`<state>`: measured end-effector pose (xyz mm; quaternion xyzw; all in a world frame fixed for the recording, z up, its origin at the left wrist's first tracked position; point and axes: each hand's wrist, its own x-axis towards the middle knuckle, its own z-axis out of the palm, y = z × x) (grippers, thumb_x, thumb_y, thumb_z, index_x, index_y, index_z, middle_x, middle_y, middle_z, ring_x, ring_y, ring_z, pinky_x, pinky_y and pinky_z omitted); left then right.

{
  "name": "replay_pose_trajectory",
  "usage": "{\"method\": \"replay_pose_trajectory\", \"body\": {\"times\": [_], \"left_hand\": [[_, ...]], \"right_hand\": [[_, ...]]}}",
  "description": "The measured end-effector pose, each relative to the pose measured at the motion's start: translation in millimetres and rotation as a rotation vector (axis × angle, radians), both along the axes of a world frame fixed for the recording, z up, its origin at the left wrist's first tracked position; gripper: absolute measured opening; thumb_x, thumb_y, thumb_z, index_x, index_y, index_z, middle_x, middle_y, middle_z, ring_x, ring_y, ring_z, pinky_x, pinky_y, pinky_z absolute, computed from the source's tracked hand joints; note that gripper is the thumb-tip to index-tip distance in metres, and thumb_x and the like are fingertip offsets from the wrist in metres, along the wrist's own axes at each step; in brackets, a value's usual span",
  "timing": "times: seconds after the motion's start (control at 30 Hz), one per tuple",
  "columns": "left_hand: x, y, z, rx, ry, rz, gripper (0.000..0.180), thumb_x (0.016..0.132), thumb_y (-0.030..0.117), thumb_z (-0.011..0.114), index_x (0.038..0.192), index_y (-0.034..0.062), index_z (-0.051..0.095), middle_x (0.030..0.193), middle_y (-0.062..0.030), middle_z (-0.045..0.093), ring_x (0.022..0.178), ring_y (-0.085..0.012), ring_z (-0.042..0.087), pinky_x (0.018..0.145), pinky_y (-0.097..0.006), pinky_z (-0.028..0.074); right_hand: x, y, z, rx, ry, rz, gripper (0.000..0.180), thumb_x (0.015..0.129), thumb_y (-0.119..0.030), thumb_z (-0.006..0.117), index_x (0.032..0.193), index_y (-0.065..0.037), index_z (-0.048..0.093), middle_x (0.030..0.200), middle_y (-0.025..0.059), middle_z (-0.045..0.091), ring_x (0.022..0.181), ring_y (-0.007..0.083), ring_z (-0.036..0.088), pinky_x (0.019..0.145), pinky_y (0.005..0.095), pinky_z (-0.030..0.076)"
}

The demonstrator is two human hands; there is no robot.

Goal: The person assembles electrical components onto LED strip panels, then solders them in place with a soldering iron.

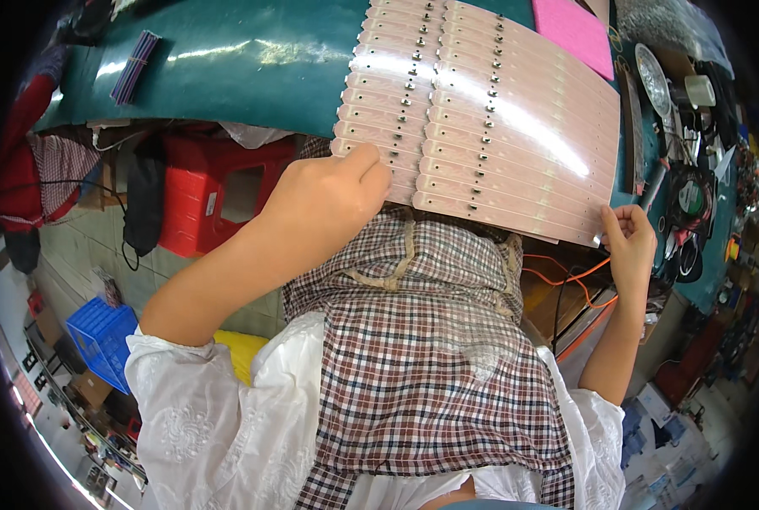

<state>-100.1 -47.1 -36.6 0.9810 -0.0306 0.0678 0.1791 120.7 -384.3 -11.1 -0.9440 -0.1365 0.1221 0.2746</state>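
Observation:
Two sets of pale pink wood-grain strips lie side by side on the green table: a left set [381, 98] and a wider right set [537, 102]. Rounded ends line their left edges, and a row of small metal clips [488, 108] runs across each set. My left hand [332, 191] rests at the near end of the left set. Its fingers are curled closed, and what they hold is hidden under the hand. My right hand [632, 242] pinches the near right corner of the right set between thumb and fingers.
A banded bundle of dark sticks [135, 68] lies at the table's far left. A pink sheet [575, 32] sits behind the strips. Tools, a roll of tape [699, 90] and a black fan [692, 197] crowd the right. A red stool [218, 191] stands below; orange cables [579, 276] hang by my lap.

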Motion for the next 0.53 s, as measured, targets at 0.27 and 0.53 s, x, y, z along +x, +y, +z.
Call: {"method": "replay_pose_trajectory", "body": {"times": [0.27,0.53], "left_hand": [[-1,-6,1,0.156,-0.063,-0.052,0.019,0.076,0.008,0.075,0.087,0.0058,0.061,0.081,-0.0058,0.055,0.061,-0.0205,0.061,0.052,-0.032,0.05],[-14,0,-2,-0.052,-0.189,0.027,0.022,0.078,0.012,0.078,0.096,0.0066,0.067,0.092,-0.0043,0.064,0.073,-0.0203,0.069,0.059,-0.029,0.056]], "right_hand": [[-14,-11,6,-0.029,0.181,-0.205,0.031,0.093,-0.025,0.073,0.094,0.001,0.055,0.065,0.008,0.064,0.058,0.0134,0.065,0.053,0.0249,0.051],[-11,-52,-19,0.313,0.393,-0.352,0.042,0.089,-0.025,0.077,0.112,0.002,0.055,0.077,0.0078,0.07,0.068,0.0165,0.07,0.06,0.02,0.052]]}}
